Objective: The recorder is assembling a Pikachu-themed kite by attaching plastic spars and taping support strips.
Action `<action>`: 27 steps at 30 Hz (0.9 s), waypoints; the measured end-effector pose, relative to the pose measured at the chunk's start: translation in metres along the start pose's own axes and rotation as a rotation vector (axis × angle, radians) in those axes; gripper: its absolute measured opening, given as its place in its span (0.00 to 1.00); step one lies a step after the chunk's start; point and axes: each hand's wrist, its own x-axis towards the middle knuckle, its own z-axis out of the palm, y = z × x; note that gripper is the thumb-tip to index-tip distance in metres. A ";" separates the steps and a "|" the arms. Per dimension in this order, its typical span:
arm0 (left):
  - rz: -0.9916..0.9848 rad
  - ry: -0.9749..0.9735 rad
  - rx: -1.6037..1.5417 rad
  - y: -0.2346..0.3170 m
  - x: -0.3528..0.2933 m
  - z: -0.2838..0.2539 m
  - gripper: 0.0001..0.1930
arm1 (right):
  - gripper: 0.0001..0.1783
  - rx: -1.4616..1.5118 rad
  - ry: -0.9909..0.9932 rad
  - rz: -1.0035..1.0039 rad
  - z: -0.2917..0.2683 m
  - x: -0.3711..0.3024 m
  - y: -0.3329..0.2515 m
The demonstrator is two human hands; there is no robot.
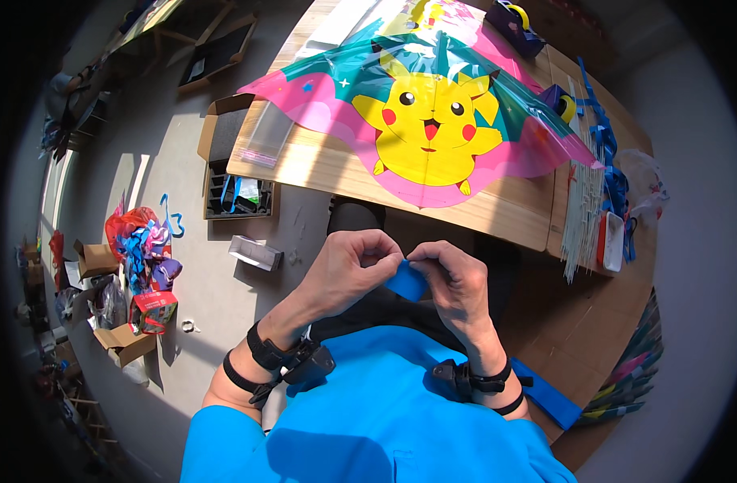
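Just above my lap, both hands meet at a small blue piece of thin sheet material. The fingertips of my left hand are pinched at its upper left edge. Thumb and fingers of my right hand pinch its upper right side. Beyond them, a kite with a yellow cartoon creature on pink and green film lies spread over the wooden table, its lower edge overhanging the near side.
Thin pale rods, blue ribbons and a tape dispenser lie at the table's right. An open cardboard box stands left of the table. Colourful bags are piled on the floor. A long blue strip lies lower right.
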 end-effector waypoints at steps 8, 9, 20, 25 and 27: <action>-0.048 -0.001 -0.092 -0.012 0.000 0.002 0.08 | 0.11 -0.157 0.046 -0.184 0.007 -0.006 0.009; -0.069 -0.005 -0.148 -0.014 0.001 0.001 0.08 | 0.12 -0.171 0.064 -0.223 0.008 -0.006 0.011; 0.202 0.753 1.107 -0.085 0.043 -0.050 0.09 | 0.08 -0.021 0.560 0.385 -0.026 -0.016 0.077; 0.605 0.371 1.078 -0.064 0.094 0.012 0.27 | 0.05 -0.050 0.508 0.467 -0.002 0.004 0.168; 0.571 0.296 1.139 -0.081 0.123 0.019 0.32 | 0.05 -0.012 0.506 0.463 0.004 0.010 0.184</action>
